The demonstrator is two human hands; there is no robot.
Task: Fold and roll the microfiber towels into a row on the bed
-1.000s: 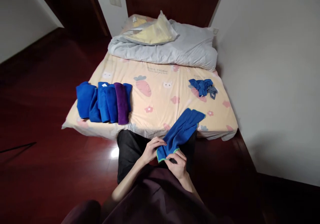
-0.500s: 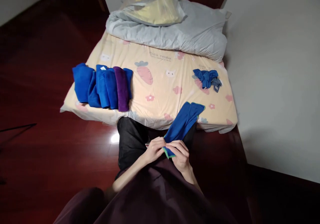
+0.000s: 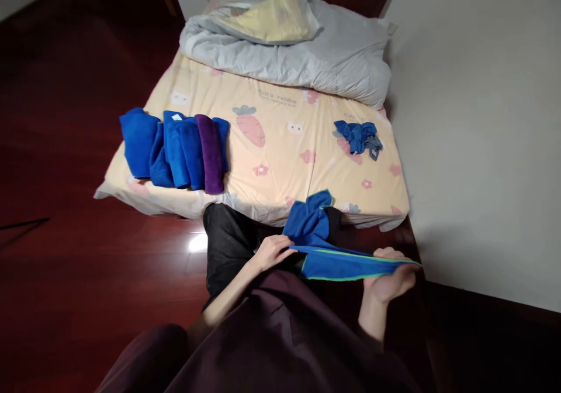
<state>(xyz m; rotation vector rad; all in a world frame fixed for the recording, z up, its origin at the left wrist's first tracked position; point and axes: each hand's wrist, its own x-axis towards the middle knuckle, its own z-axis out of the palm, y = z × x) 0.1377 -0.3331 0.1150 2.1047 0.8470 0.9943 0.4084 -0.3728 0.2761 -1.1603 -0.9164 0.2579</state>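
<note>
Head view, looking down over a dark lap at the bottom of the frame: the two hands are spread apart, each pinched on the same blue cloth (image 3: pixel 346 263). Left hand (image 3: pixel 272 251), just below center, grips one end, and right hand (image 3: pixel 389 276), at lower right, holds the other end out to the side, so a green-edged strip of the cloth runs taut between them. More of that cloth bunches up above the left hand, at the near edge of the mattress (image 3: pixel 280 165). This mattress fills the middle of the frame under a pale yellow sheet printed with carrots and small flowers. On its left side lies a row of folded blue towels (image 3: pixel 170 150) with a purple towel (image 3: pixel 210 153) among them. Toward the right side sits a small crumpled blue cloth (image 3: pixel 358 137). A grey duvet (image 3: pixel 307 59) lies heaped across the top.
</note>
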